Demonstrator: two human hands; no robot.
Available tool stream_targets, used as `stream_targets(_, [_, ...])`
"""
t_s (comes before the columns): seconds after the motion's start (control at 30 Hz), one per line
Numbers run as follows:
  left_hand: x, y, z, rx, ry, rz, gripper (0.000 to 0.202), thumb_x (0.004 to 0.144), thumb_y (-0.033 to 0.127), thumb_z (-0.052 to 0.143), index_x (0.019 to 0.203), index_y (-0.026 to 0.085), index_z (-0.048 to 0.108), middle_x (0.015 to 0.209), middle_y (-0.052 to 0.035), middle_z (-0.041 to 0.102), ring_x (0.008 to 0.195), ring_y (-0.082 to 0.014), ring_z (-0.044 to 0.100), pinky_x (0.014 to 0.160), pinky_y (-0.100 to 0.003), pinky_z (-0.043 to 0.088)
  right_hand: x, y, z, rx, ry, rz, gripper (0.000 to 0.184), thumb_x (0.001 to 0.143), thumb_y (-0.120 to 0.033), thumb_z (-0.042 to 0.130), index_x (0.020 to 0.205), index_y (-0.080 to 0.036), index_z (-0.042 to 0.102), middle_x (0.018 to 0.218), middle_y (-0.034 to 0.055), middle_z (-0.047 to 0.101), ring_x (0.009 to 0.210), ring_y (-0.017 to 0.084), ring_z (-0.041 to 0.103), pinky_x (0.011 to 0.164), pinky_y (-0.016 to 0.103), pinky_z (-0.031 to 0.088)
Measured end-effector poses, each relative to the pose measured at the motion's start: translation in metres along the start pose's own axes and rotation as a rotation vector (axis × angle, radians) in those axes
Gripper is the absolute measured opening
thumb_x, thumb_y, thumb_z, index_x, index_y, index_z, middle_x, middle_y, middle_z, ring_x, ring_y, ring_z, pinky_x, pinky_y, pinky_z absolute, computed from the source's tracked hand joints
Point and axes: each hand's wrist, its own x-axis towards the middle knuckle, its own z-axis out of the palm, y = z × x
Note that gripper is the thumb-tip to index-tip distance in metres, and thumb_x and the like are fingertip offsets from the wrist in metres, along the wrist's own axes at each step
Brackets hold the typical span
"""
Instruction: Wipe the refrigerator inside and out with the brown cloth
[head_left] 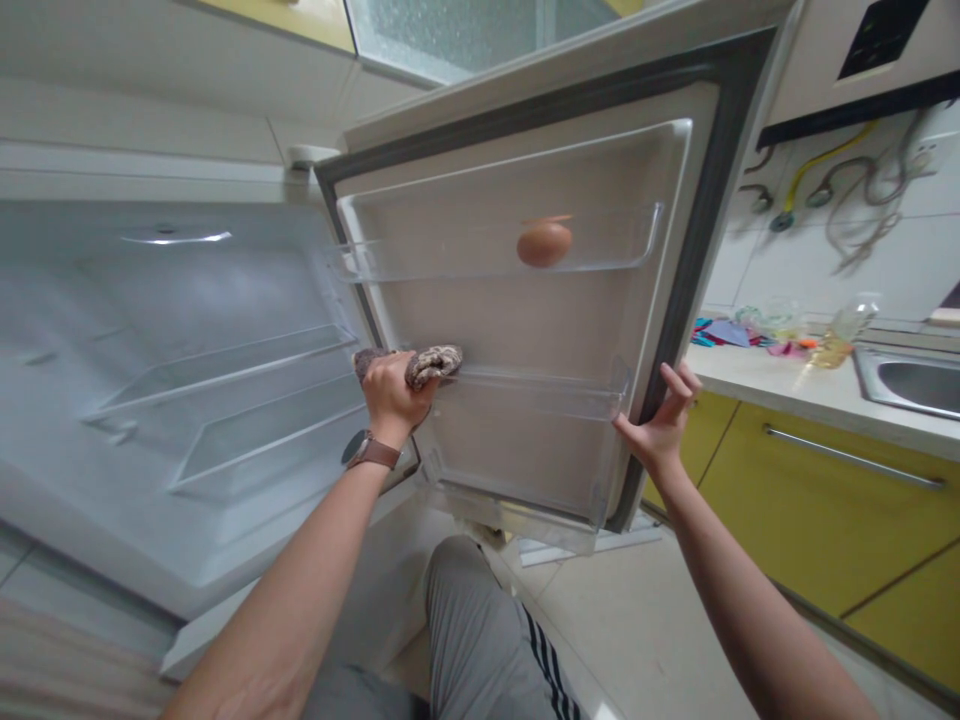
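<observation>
My left hand (394, 395) is closed around a bunched brown-and-white cloth (435, 366). It presses the cloth at the left end of the clear middle door shelf (547, 393). The fridge door (517, 325) stands swung open in front of me. My right hand (660, 425) grips the door's outer edge, thumb on the inner side and fingers round the edge beside the dark gasket (694, 220). Above, a brown egg (545, 244) sits in the clear upper door shelf (450, 262). Another clear bin (517, 515) is fixed low on the door.
The lit fridge interior (202, 280) with glass shelves (262, 425) is at left. To the right, a counter (795, 390) holds colourful cloths (727, 332), a bottle of yellowish liquid (836, 340) and a sink (922, 382). Yellow cabinets (810, 500) stand below. My knee (465, 600) is under the door.
</observation>
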Motion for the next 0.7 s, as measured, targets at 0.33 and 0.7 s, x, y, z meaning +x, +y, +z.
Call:
stream_targets(0.33, [-0.002, -0.007, -0.003, -0.036, 0.006, -0.018, 0.057, 0.086, 0.076, 0.042, 0.073, 0.024, 0.06, 0.08, -0.0159, 0.072, 0.084, -0.0344, 0.07, 0.079, -0.041, 0.045, -0.002, -0.017, -0.008, -0.027, -0.017, 0.028, 0.089, 0.072, -0.059, 0.081, 0.145, -0.029, 0.039, 0.15, 0.0131, 0.036, 0.149, 0.042, 0.038, 0.12, 0.068, 0.036])
stream_targets(0.7, [-0.006, -0.023, -0.006, -0.06, 0.041, 0.007, 0.037, 0.084, 0.059, 0.049, 0.071, 0.025, 0.057, 0.077, -0.0146, 0.07, 0.08, -0.0344, 0.069, 0.075, -0.043, 0.046, -0.006, -0.052, -0.024, -0.088, 0.002, -0.055, 0.092, 0.072, -0.049, 0.083, 0.15, -0.033, 0.038, 0.153, 0.0137, 0.037, 0.15, 0.044, 0.039, 0.118, 0.071, 0.039])
